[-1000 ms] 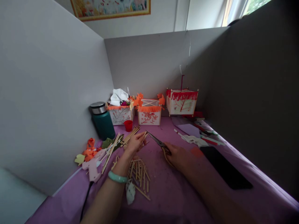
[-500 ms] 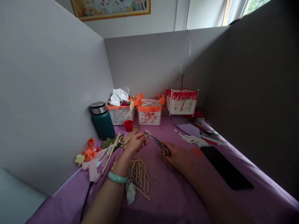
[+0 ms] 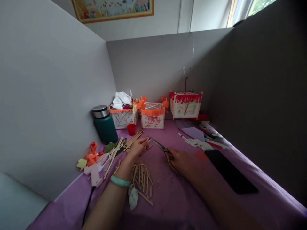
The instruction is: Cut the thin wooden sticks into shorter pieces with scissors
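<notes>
My left hand (image 3: 138, 148), with a pale green bangle (image 3: 120, 181) on the wrist, pinches a thin wooden stick (image 3: 148, 140) between its fingertips; most of the stick is hidden. My right hand (image 3: 180, 161) grips a pair of scissors (image 3: 164, 148) by the handles. Their blades point left, with the tips at the stick by my left fingertips, and look nearly closed. Below my left hand lies a loose pile of short wooden sticks (image 3: 143, 179). Longer sticks (image 3: 135, 138) lie beyond that hand, close to a red cup (image 3: 131, 129).
A teal bottle (image 3: 105, 126) and a pink glue gun (image 3: 94, 172) with a black cord are on the left. Decorated paper boxes (image 3: 153, 120) stand at the back; a red-fringed one (image 3: 185, 107) is at back right. A black phone-like slab (image 3: 230, 172) lies right. Grey partitions (image 3: 79, 89) enclose the purple cloth.
The scissor blades have come closer together at the stick. Both hands stay in nearly the same place, and the whole view has shifted slightly.
</notes>
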